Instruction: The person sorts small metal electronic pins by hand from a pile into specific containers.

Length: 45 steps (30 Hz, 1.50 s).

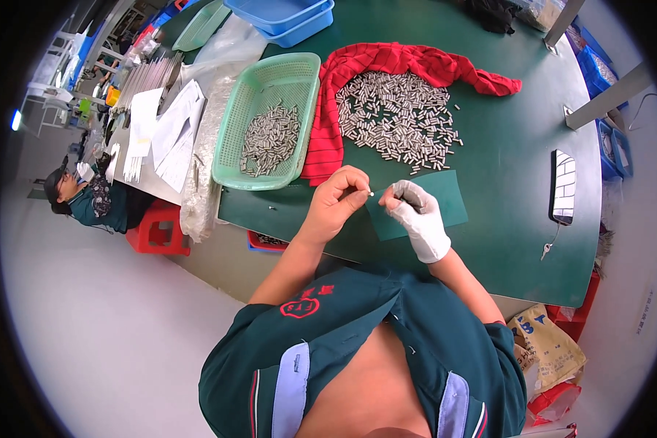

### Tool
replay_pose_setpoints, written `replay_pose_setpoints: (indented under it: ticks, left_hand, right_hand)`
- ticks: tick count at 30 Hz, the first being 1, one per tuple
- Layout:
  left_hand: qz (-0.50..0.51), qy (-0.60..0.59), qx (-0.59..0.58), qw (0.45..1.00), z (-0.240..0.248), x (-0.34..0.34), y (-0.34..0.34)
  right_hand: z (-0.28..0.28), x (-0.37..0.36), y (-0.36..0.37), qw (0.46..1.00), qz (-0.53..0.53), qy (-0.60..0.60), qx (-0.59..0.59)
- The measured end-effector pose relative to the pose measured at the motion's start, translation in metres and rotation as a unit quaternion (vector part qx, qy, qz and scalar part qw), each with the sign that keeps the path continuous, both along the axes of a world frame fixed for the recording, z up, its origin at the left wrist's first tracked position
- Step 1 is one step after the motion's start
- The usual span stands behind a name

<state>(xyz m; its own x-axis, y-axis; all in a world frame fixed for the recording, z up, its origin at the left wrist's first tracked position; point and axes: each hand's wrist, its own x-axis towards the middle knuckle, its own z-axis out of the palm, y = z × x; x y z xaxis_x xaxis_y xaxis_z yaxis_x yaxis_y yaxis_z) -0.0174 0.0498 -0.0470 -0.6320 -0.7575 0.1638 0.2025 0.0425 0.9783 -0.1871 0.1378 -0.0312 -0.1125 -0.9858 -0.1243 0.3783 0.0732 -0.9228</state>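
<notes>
My bare left hand (337,203) is closed in a pinch at the near side of the table. A small metal pin (371,193) pokes out between its thumb and forefinger. Just to the right, my right hand (420,219) wears a white glove that leaves some fingertips bare. Its fingers are pressed together, and whatever they hold is hidden. Under the right hand lies a thin green sheet (445,201). Beyond both hands spreads a pile of short metal pins (394,117), bordered by a red striped cloth (325,150).
A light green basket (223,157) with more pins stands left of the cloth. Blue trays (299,31) sit at the far edge. On the right lie a phone (563,188) and a key (547,252). A co-worker (95,201) sits at the left beside a red stool (160,230).
</notes>
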Motion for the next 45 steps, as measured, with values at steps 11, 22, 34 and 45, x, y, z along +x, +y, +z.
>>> replay_pose_setpoints:
  ticks: [11,22,34,45]
  left_hand:
    - [-0.053,0.026,0.018,0.998,0.008,-0.006,0.006]
    - [-0.046,0.000,-0.013,0.999,0.008,-0.006,0.007]
    - [-0.046,-0.011,-0.018,0.999,0.009,-0.010,0.014]
    - [0.014,-0.029,-0.040,0.999,0.013,0.002,0.005]
  right_hand:
    - [0.000,0.002,0.004,0.998,0.037,0.043,0.022]
    - [-0.004,0.002,0.005,0.999,0.032,0.023,0.008]
    - [-0.010,0.006,0.006,1.000,-0.014,0.022,0.017]
    - [-0.009,0.002,0.005,0.997,-0.046,0.054,-0.018]
